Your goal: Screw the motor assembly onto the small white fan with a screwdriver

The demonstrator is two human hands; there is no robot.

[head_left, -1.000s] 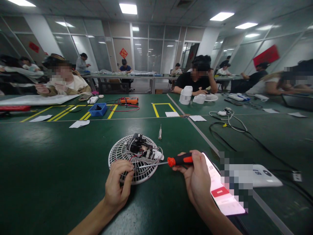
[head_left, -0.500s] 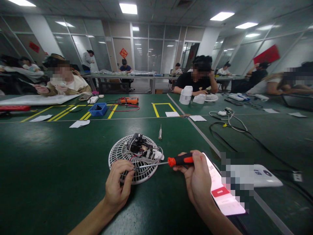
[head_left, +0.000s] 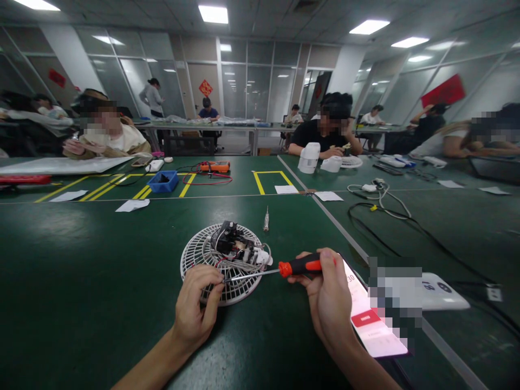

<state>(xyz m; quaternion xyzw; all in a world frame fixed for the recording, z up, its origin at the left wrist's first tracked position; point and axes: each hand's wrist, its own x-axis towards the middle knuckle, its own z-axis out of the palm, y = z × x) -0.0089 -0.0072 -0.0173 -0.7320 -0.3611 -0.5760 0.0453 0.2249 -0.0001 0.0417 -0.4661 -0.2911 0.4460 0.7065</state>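
Note:
My right hand (head_left: 329, 292) is closed around the red and black handle of a screwdriver (head_left: 300, 266), its shaft pointing left. At the shaft's tip my left hand (head_left: 199, 303) pinches something small and dark, perhaps a screw; the fingers mostly cover it. Both hands are in front of and over a round white fan grille (head_left: 190, 249) lying flat on the green table. On the grille rests a black and white motor assembly (head_left: 233, 241) with grey and red wires. A small clear-handled screwdriver (head_left: 266, 221) lies just behind the grille.
A lit phone (head_left: 377, 330) lies beside my right forearm, with a white device (head_left: 442, 292) beyond it. Cables (head_left: 390, 222) trail across the right side. Farther back are a blue bin (head_left: 162, 184), an orange multimeter (head_left: 215, 167) and white housings (head_left: 309, 157). Several people sit around.
My hands and the screwdriver have hardly moved. Across the table, the person at left has shifted their hands, and a standing person in the background has moved slightly right.

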